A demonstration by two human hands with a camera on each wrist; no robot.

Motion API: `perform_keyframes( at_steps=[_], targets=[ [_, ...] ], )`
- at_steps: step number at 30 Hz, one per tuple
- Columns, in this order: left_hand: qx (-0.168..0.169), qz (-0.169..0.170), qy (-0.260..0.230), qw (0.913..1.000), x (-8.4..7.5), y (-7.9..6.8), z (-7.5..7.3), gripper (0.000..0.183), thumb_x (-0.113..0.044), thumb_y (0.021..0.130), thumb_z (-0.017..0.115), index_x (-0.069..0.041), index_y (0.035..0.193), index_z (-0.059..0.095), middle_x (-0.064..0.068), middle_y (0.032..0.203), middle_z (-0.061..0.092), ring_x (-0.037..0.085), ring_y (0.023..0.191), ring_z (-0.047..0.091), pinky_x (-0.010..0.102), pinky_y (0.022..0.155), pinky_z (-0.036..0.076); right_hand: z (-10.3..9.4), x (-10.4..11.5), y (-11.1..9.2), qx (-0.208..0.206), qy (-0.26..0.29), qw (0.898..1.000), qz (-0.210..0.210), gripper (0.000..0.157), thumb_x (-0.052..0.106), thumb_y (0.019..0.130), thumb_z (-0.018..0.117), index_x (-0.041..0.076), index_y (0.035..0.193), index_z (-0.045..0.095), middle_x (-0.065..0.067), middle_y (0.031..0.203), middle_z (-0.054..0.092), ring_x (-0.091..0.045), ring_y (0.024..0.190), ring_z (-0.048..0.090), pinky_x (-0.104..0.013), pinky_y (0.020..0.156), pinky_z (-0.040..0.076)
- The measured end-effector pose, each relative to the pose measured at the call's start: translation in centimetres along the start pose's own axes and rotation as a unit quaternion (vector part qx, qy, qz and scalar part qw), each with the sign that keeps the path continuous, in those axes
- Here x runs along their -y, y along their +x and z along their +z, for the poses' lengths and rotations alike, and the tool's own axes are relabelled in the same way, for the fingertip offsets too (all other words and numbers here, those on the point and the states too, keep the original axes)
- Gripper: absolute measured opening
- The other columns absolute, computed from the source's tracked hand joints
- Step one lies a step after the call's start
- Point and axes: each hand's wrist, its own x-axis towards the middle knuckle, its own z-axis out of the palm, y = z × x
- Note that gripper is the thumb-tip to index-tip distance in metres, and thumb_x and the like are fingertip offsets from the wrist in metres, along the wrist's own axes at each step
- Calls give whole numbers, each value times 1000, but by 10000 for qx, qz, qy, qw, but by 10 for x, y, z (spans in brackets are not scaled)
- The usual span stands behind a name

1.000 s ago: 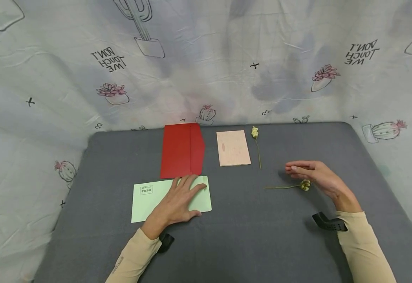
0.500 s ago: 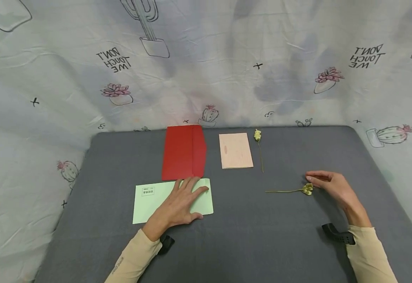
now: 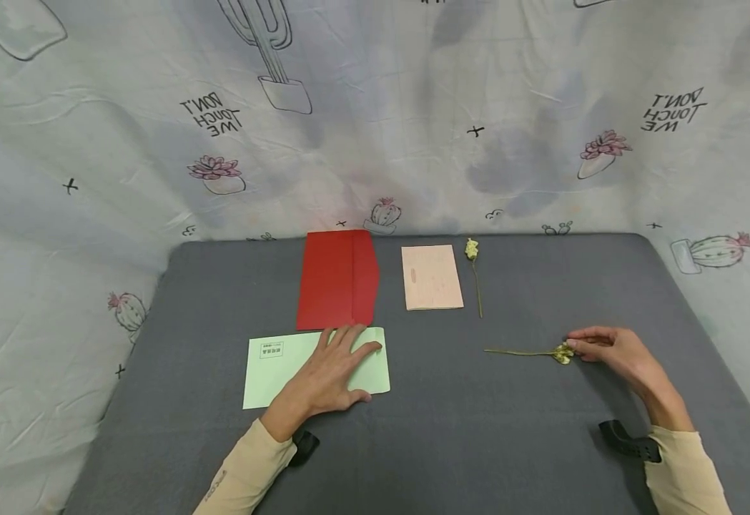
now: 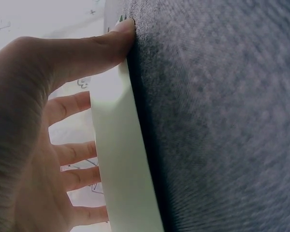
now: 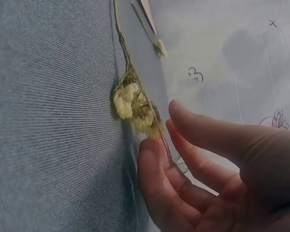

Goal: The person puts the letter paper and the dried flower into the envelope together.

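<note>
My left hand lies spread over the pale green envelope in the head view, fingers straight. The left wrist view has its thumb at the envelope's edge. At the right, a dried yellow flower lies on the grey cloth, its stem pointing left. My right hand is at the flower head, fingertips touching or very near its petals. In the right wrist view a gap shows between thumb and fingers, beside the flower head, with a thin stalk running to the fingers.
A red envelope lies just behind the green one. To its right are a beige card and a second dried flower, stem toward me. A printed curtain hangs behind the grey table.
My right hand has moved right and toward me, down to the near flower's head. The left hand keeps its place on the green envelope. The head view has shifted slightly.
</note>
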Motion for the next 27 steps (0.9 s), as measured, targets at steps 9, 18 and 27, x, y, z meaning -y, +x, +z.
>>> perform_keyframes(
  at_steps=[9, 18, 27],
  targets=[
    [3, -8, 21, 10000, -2, 1, -3, 75, -51, 62, 74, -23, 126, 45, 9, 134, 37, 25, 119, 35, 49, 96, 28, -4, 11, -5, 92, -306, 9994, -96, 48, 36, 83, 62, -1, 114, 58, -1, 96, 68, 8, 83, 55, -15, 68, 42],
    [58, -87, 24, 9999, -2, 2, -4, 75, -52, 63, 74, -24, 127, 45, 8, 134, 36, 24, 120, 34, 49, 97, 27, -4, 10, -8, 78, -256, 9996, 45, 47, 33, 83, 64, -3, 112, 59, -4, 94, 68, 0, 79, 59, -20, 66, 45],
    [70, -87, -25, 9999, -2, 0, -1, 76, -52, 63, 74, -25, 128, 44, 9, 135, 35, 24, 123, 32, 52, 97, 27, 8, 5, -5, -97, 154, 9996, -200, 43, 27, 85, 62, -9, 110, 57, -2, 90, 67, -7, 76, 64, -24, 65, 51]
  ],
)
